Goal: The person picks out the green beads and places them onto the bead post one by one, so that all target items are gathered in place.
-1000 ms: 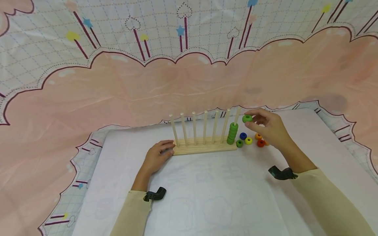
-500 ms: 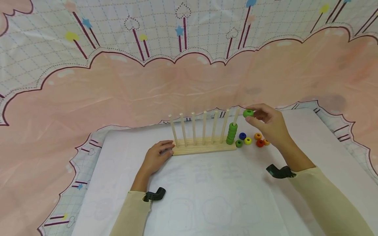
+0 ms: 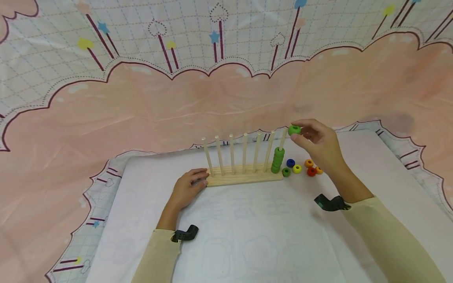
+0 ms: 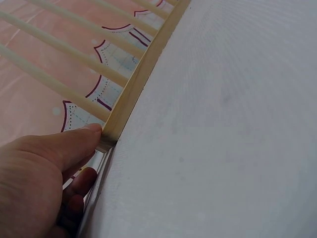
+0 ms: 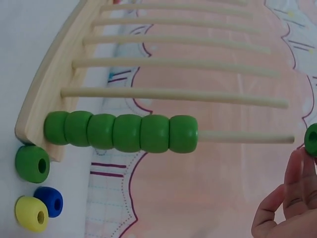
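Observation:
At the left end of a wooden peg rack (image 3: 244,179), my left hand (image 3: 186,189) holds the base, its thumb (image 4: 81,141) at the corner. Upright pegs rise from the base. A column of several green beads (image 5: 127,133) fills the lower part of the rightmost peg, whose top is bare. My right hand (image 3: 320,147) pinches one more green bead (image 3: 294,130) between thumb and fingers, just right of that peg's tip. In the right wrist view this bead is cut off by the frame edge, apart from the peg tip.
Beside the rack's right end lie a loose green bead (image 3: 286,172), a blue bead (image 3: 290,163) and a yellow bead (image 3: 297,169). Farther right are a red bead (image 3: 311,171) and orange beads (image 3: 309,163). A white sheet (image 3: 247,228) covers the tabletop; a patterned cloth (image 3: 212,102) hangs behind.
My right hand has risen with the green bead and shifted slightly left, closer to the rightmost peg's tip. The left hand keeps its place at the rack.

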### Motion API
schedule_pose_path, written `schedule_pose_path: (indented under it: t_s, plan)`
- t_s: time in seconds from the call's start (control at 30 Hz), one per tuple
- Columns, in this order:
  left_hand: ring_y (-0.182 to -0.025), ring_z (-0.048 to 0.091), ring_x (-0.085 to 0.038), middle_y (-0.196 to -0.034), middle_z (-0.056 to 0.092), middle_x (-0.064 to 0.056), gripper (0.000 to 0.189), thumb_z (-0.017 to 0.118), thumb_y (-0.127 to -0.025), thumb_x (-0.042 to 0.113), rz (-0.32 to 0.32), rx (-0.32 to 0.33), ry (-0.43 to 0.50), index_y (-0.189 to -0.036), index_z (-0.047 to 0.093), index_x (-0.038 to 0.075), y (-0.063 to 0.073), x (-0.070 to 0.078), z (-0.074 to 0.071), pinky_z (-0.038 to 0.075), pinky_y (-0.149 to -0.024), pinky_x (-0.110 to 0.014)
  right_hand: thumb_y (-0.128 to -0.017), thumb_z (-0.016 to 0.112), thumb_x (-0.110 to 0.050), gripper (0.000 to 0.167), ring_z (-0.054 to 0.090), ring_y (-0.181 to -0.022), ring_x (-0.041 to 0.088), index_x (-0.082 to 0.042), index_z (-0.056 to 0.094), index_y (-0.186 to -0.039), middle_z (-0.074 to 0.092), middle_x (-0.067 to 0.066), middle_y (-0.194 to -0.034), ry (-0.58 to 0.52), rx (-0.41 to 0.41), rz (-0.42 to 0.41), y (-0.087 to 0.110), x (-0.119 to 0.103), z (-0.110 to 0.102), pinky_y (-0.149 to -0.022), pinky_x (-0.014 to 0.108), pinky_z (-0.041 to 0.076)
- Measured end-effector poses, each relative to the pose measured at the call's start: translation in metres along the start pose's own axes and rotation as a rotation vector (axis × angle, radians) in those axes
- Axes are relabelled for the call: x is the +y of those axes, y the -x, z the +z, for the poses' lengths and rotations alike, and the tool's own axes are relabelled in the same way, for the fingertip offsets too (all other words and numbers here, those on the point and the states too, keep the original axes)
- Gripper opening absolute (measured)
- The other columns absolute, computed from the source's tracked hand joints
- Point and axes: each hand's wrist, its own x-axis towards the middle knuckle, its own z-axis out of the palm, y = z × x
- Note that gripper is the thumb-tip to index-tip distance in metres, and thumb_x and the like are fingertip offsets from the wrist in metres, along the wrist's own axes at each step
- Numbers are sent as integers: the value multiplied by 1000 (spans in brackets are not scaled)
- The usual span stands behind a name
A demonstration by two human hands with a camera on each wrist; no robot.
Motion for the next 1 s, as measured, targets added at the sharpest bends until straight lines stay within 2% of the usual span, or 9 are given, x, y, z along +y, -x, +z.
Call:
schedule_pose_path:
  t_s: [0.17,0.27,0.67,1.0]
  plan:
    - [-140,51,-30,-145,61,0,31,70,-98,23,0,2,-2,-127,73,14,0,0,0,39,-116,-54,-98,69,-13,34,60,-106,14,-4,66,-130,67,-8,-117,-62,5,-17,-5,-2,5,-92,15,49]
    - [-141,51,-29,-145,61,0,31,70,-98,23,-6,3,-4,-128,73,14,0,-1,0,39,-116,-53,-98,69,-14,33,60,-109,13,-7,66,-130,67,-8,-119,-72,10,-4,-7,-3,7,-94,17,48]
    - [-141,51,-29,-146,61,0,31,70,-98,23,-6,1,9,-128,73,14,0,0,0,40,-116,-52,-99,70,-21,36,58,-114,11,-9,65,-132,66,-2,-125,-43,3,62,-10,-2,12,-97,19,47]
    - [-141,50,-30,-146,61,0,32,70,-98,23,-7,-2,9,-129,72,13,1,2,-1,39,-116,-53,-97,71,-24,36,60,-110,10,-13,65,-131,66,1,-125,2,-4,84,-11,-3,14,-98,21,48]
